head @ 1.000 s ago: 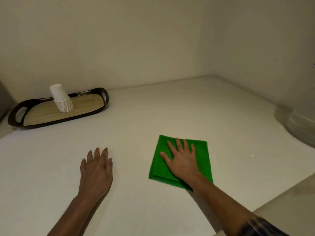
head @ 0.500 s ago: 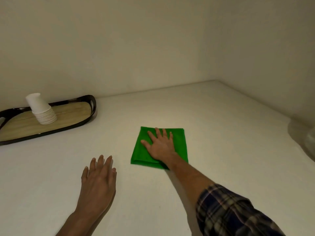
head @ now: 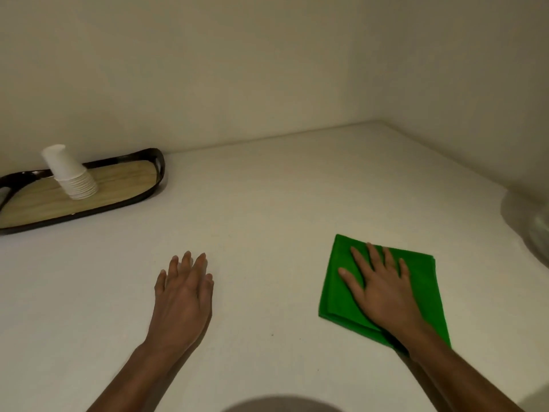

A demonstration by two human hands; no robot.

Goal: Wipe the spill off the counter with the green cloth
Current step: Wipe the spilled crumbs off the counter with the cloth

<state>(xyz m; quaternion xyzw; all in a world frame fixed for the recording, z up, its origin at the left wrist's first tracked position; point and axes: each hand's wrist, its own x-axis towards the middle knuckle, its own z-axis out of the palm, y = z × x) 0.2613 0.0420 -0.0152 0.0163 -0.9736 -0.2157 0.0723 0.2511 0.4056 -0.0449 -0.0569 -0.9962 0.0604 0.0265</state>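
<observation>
A folded green cloth (head: 421, 278) lies flat on the white counter (head: 267, 218), right of centre. My right hand (head: 380, 289) presses palm-down on the cloth with its fingers spread, covering the cloth's middle. Well to the left of the cloth, my left hand (head: 184, 295) rests flat on the bare counter with its fingers together and nothing in it. I cannot make out any wet spill on the surface; only a tiny dark speck (head: 272, 334) shows between my hands.
A dark-rimmed oval tray (head: 159, 165) with a wooden floor stands at the back left against the wall, holding a leaning stack of white paper cups (head: 71, 173). A rounded glassy object (head: 537, 233) sits at the right edge. Walls close the counter at the back and right.
My right hand slid the green cloth away and left, then back to the right and nearer to me. My left hand stayed flat on the counter. The view shifted.
</observation>
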